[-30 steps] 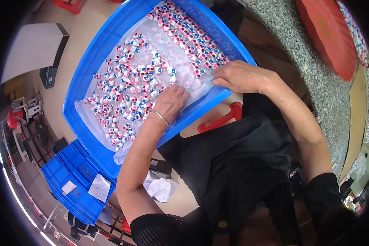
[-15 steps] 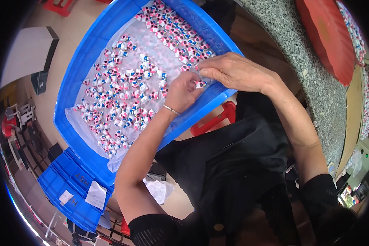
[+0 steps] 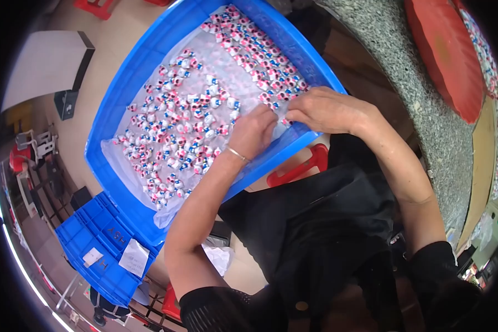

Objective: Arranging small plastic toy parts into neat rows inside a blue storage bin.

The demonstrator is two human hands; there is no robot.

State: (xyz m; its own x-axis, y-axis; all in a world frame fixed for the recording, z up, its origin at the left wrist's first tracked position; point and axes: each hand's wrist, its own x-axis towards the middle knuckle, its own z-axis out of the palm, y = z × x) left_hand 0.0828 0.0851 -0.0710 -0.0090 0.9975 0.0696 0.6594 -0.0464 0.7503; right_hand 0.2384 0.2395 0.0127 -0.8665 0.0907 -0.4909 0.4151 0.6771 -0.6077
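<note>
Small figures (image 3: 194, 98) in white, pink and blue are contained in a blue bin (image 3: 124, 77) lined with a white sheet (image 3: 114, 163); close rows are formed along its right wall, and a loose scatter is spread over its left part. Inside its near edge, toward the right corner, the hands are held near each other but apart. The left hand (image 3: 255, 131) is curled, its grasp hidden; the right hand's (image 3: 322, 110) fingertips are bunched beside a figure, whether gripped cannot be told.
</note>
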